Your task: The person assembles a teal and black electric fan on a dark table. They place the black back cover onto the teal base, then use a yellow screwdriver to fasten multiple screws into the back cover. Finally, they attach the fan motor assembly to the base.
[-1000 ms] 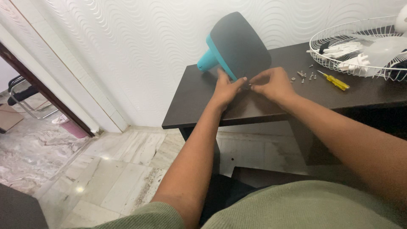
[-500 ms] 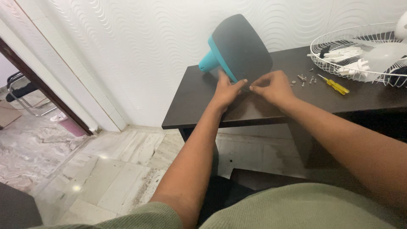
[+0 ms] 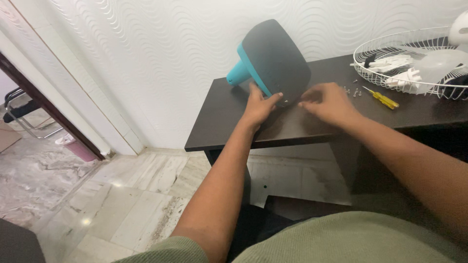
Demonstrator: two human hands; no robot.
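Tipped on edge on desk (image 3: pixel 229 122): fan base (image 3: pixel 275 58), neck pointing far left. Left hand (image 3: pixel 258 104) grip closed on its near edge; right hand (image 3: pixel 329 100) loose, empty.

Two bare hands in view: left hand (image 3: pixel 258 104), right hand (image 3: pixel 329 102).
One teal plastic fan base with flat dark underside (image 3: pixel 273 61), centre, far.
One dark brown rectangular table (image 3: pixel 234 126).
One yellow-handled screwdriver (image 3: pixel 381 99), right of hands.
Small metal screws (image 3: pixel 352 90), loose cluster left of screwdriver; several, exact count unclear.
One white wire fan guard (image 3: pixel 390 83), far right.
One translucent white fan blade (image 3: pixel 441 61) inside guard.
One pink bin (image 3: pixel 78 148), far left on floor.
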